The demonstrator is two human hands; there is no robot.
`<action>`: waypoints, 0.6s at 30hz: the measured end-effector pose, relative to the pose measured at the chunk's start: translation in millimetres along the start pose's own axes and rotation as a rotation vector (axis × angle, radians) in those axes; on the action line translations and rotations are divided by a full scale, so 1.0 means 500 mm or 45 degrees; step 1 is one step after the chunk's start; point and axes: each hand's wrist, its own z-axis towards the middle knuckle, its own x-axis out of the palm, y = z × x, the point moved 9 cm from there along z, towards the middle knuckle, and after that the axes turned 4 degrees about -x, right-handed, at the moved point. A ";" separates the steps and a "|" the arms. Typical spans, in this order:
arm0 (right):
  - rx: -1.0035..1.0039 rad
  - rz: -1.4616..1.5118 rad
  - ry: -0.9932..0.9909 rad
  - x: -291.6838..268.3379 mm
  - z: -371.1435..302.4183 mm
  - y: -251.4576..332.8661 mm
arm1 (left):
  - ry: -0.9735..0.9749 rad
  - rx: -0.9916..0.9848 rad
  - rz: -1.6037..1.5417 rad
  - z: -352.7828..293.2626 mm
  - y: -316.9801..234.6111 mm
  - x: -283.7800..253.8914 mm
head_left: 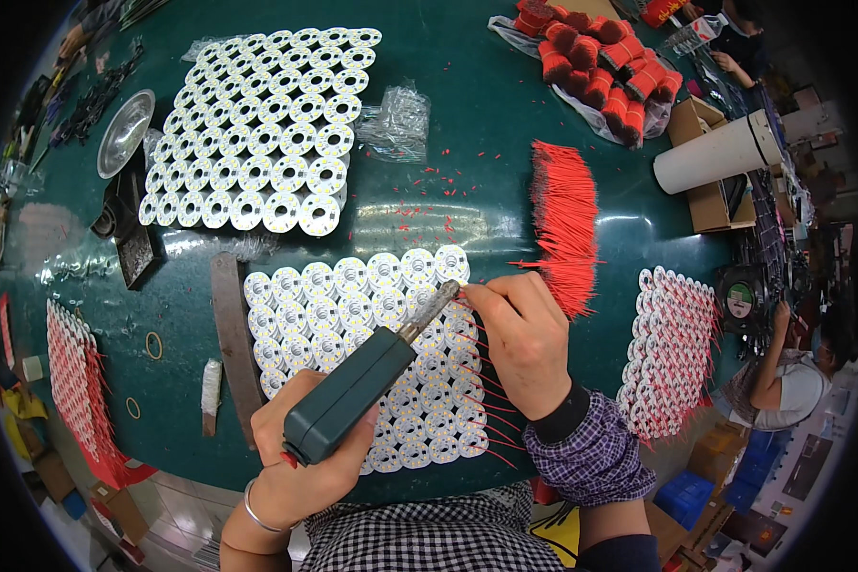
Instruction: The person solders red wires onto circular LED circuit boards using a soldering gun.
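Note:
My left hand (310, 453) is wrapped round a dark green soldering gun (351, 393). The gun's tip meets the upper right corner of a panel of round white LED boards (341, 311) on the table in front of me. At that same corner my right hand (524, 338) pinches a thin wire, a bit of red showing by its fingertips. Down the panel's right edge, several red wires (496, 419) stick out from the boards. Beyond my right hand lies a bundle of loose red wires (564, 224).
A larger LED panel (257, 129) stands far left, with a metal bar (234, 343) nearer. Wired panels lie at left (76, 381) and right (669, 353). Banded red wire bundles (601, 67) and a white cylinder (710, 157) sit far right. A co-worker (791, 381) is at the right.

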 end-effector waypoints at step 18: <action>-0.063 -0.061 -0.027 -0.074 0.054 0.034 | -0.328 0.313 0.272 -0.029 -0.132 -0.123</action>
